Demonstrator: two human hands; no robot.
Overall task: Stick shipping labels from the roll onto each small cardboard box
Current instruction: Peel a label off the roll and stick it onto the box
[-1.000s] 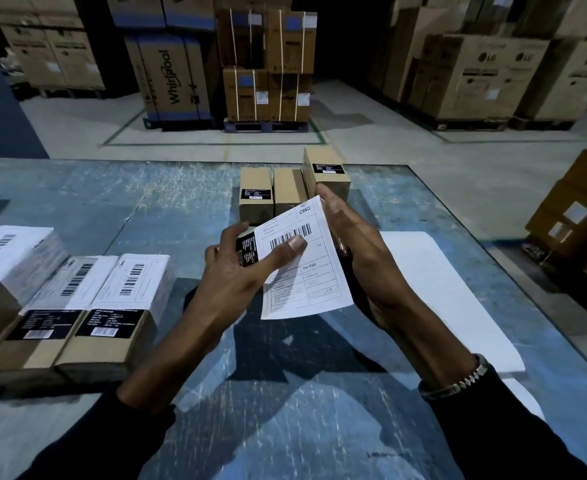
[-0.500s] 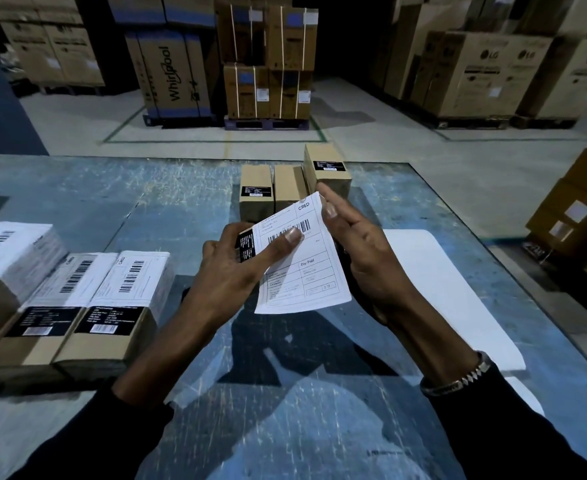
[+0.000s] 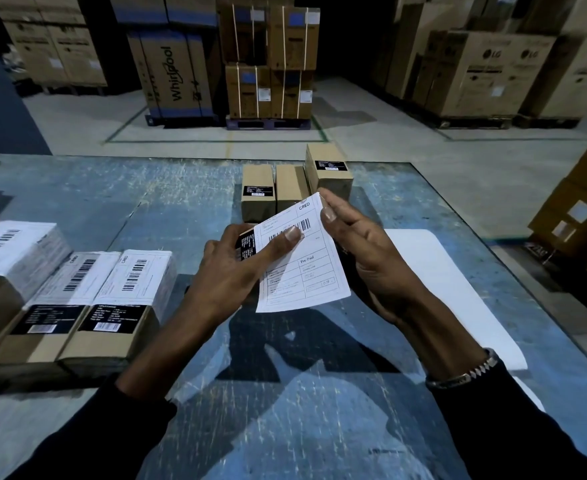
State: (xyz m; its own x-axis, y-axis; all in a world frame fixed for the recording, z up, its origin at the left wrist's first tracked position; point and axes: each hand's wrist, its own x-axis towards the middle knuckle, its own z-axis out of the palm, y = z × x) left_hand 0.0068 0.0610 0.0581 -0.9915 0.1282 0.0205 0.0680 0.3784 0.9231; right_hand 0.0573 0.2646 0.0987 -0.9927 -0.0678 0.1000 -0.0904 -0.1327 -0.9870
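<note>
The left hand grips a small cardboard box, almost wholly hidden behind the sheet, its thumb pressing a white shipping label against the box face. The right hand pinches the label's upper corner between thumb and fingertips, holding that end raised; box and label are held above the blue table, in front of the person. Judged step: the label is being laid onto this box and is not yet smoothed flat. The next move appears to call for squaring the sheet to the box edges, lowering the raised end and pressing outward from the thumb so it lies without creases. Count: three labelled boxes lie in a row at the left; three unlabelled boxes stand close together beyond the hands, well apart from the finished row. A white strip, probably label backing, lies to the right; no roll can be made out.
</note>
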